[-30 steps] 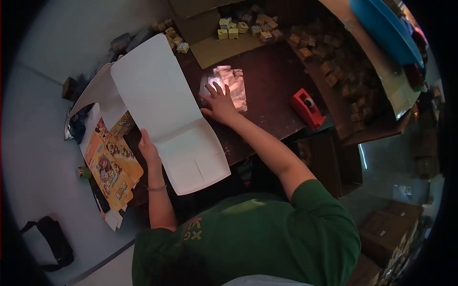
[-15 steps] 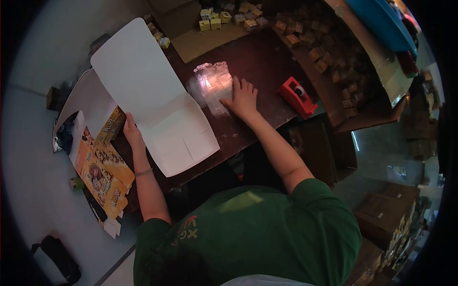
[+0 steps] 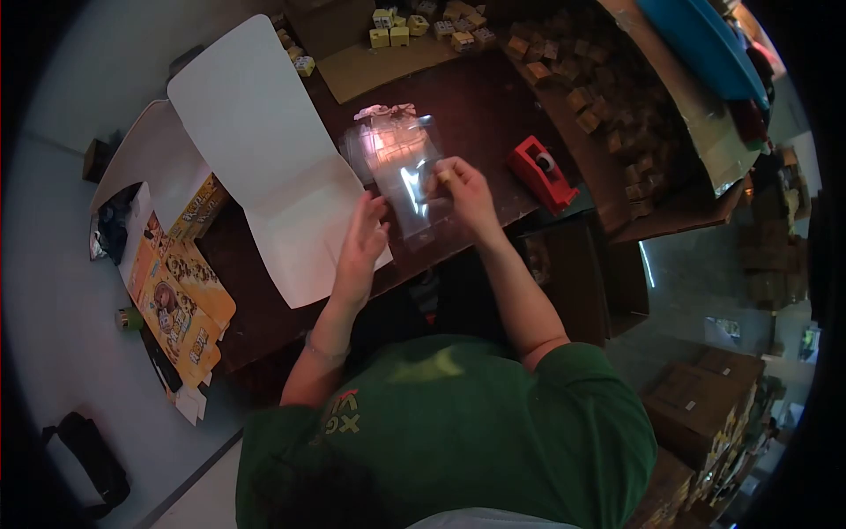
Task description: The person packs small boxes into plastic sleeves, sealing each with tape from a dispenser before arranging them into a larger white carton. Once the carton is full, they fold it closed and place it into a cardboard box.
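My right hand (image 3: 464, 189) pinches the right edge of a clear plastic sheet (image 3: 411, 189), which shines with reflected light. Behind it, more shiny clear plastic pieces (image 3: 388, 132) lie on the dark red table (image 3: 467, 97). My left hand (image 3: 359, 242) has its fingers apart and is over the right edge of a white folded board (image 3: 295, 212), left of the clear sheet. Whether it touches the board or the sheet is unclear.
A red tape dispenser (image 3: 539, 175) stands at the right. Small yellow blocks (image 3: 399, 35) sit at the back, and a carton with many small blocks (image 3: 608, 123) is at the right. Printed yellow packaging (image 3: 181, 304) lies at the left, and a blue basin (image 3: 705, 48) is at the upper right.
My left hand has left the far side of the white board and come right, near the plastic. My right hand has closed on a clear sheet and lifted it toward me.
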Demonstrator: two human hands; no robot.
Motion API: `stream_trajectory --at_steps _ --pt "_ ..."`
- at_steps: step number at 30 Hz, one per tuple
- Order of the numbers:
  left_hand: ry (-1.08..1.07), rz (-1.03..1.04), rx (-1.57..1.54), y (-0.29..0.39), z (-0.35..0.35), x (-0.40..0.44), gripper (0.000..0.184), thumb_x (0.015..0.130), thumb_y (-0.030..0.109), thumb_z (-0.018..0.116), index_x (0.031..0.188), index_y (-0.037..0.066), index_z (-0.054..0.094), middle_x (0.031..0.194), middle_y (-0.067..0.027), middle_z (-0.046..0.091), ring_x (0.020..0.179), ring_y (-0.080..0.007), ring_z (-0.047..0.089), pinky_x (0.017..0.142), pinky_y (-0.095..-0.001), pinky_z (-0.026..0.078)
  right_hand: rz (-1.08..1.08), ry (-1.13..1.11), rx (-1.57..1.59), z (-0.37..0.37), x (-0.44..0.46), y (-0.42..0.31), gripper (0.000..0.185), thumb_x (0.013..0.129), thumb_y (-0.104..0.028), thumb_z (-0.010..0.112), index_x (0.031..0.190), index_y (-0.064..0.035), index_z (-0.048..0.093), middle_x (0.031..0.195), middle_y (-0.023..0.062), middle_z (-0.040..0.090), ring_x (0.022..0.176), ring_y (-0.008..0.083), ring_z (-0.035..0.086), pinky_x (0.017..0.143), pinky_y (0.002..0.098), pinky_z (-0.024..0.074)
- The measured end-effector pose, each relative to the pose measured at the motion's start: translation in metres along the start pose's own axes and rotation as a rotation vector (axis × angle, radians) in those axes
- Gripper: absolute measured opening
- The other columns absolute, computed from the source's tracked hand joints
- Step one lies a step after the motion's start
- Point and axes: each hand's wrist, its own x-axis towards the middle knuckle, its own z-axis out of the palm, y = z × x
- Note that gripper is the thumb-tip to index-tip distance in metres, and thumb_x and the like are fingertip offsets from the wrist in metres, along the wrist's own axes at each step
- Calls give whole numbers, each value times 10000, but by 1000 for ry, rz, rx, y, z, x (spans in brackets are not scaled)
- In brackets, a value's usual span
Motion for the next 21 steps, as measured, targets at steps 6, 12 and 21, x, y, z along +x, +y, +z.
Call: stream_trajectory --at_steps 6,12,21 --pt "-532 -318 -475 -13 37 15 862 833 68 532 1563 38 74 1550 -147 267 1454 -271 259 1176 -442 255 -715 216 -1041 4 -50 -30 605 833 -308 719 1361 -96 515 1320 117 468 1181 284 446 1013 443 318" --pt "-695 -470 -367 -8 23 -7 830 813 149 646 1519 52 222 1379 -155 455 1316 -296 443 1153 -467 304 -370 -422 -809 -16 -56 -51 171 854 -212 701 981 -102 673 1024 56 632 1006 247 558 1043 404 305" --pt "-461 -462 -324 -28 18 -29 715 833 147 722 1442 81 354 1217 -78 551 1135 -193 558 995 -366 456 -764 -85 -1094 -11 -75 -51 346 823 -199 748 1144 -92 677 1157 105 617 986 274 589 803 344 506"
